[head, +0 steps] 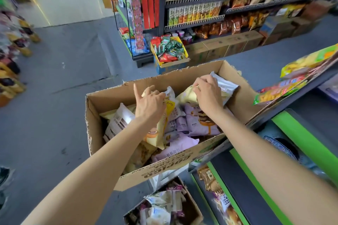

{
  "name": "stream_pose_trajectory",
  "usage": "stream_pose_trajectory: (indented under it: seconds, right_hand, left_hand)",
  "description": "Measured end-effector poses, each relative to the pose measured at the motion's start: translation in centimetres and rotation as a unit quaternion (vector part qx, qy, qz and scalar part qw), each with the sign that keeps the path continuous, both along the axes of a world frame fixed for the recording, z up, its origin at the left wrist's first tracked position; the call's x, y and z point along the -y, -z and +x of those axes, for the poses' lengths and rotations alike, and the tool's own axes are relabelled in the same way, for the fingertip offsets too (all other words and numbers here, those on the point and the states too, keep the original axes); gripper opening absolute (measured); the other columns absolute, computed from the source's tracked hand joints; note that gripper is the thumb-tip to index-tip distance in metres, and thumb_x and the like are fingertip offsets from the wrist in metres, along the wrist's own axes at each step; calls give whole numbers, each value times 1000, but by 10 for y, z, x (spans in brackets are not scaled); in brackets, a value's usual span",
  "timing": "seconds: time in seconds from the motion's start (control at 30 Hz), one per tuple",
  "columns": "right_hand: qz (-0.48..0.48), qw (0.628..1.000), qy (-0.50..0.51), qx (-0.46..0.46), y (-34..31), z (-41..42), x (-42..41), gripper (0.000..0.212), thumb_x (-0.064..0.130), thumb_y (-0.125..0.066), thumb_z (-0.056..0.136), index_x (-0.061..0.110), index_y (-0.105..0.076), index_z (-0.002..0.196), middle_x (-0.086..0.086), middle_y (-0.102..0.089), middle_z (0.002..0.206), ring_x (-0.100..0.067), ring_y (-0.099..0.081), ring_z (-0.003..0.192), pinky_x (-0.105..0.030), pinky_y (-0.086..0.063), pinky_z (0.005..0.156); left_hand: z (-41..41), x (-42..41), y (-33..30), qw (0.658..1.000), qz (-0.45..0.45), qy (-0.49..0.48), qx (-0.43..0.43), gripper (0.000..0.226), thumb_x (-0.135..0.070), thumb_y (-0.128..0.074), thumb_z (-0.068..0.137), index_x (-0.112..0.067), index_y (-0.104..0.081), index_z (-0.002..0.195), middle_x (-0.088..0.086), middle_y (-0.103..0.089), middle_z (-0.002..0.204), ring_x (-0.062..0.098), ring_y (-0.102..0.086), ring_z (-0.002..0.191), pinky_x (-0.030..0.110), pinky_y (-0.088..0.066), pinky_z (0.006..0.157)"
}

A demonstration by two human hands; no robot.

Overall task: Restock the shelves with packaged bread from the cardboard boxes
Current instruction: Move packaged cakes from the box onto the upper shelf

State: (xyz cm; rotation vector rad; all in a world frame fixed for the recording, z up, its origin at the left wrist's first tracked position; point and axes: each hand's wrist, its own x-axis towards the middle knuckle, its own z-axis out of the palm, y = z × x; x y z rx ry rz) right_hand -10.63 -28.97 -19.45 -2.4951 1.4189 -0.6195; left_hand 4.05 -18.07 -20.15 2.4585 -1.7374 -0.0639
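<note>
A large open cardboard box [102,100] stands in front of me, full of packaged bread in yellow, purple and white wrappers. My left hand [150,103] reaches into it and pinches the top of a yellow bread packet [169,107], with the index finger sticking up. Further right, my right hand [207,95] grips a pale yellow bread packet [186,97] near the box's far corner. A white packet [226,86] leans against the box wall just behind that hand. Purple packets [197,124] lie below both hands.
A second, smaller cardboard box [192,206] with more packets sits on the floor below. To my right is a dark shelf with green edges [300,137] holding snack bags [285,87]. Stocked shelves [197,11] and a yellow bin [184,51] stand across the grey aisle floor.
</note>
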Motion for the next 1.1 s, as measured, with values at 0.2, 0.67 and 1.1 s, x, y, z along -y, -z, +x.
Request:
stream_pose_trajectory:
  seconds: [0.2, 0.67, 1.1]
  right_hand:
    - [4, 999, -45, 29, -66, -8, -45, 12, 19, -42, 98, 10, -50, 96, -4, -59, 98, -28, -54, 89, -38, -41, 68]
    - [-261, 963, 29, 59, -185, -53, -157, 14, 29, -56, 88, 19, -66, 89, 3, -61, 106, -26, -49, 111, -37, -27, 96]
    - [154, 839, 107, 512, -155, -252, -233, 51, 24, -67, 84, 36, -41, 127, 13, -55, 127, 7, -51, 111, -21, -38, 99]
  left_hand:
    - [-8, -5, -50, 972, -53, 214, -77, 22, -28, -51, 93, -24, -63, 112, -5, -35, 145, 16, -30, 138, 56, -3, 116]
    - [-45, -65, -175, 875, -203, 408, -162, 20, -18, -60, 74, -4, -71, 81, 16, -53, 97, 27, -52, 88, 18, -29, 72]
    - [-203, -86, -201, 851, -111, 460, -228, 3, -17, -67, 84, -15, -68, 83, -6, -47, 86, 13, -48, 83, 23, -36, 79]
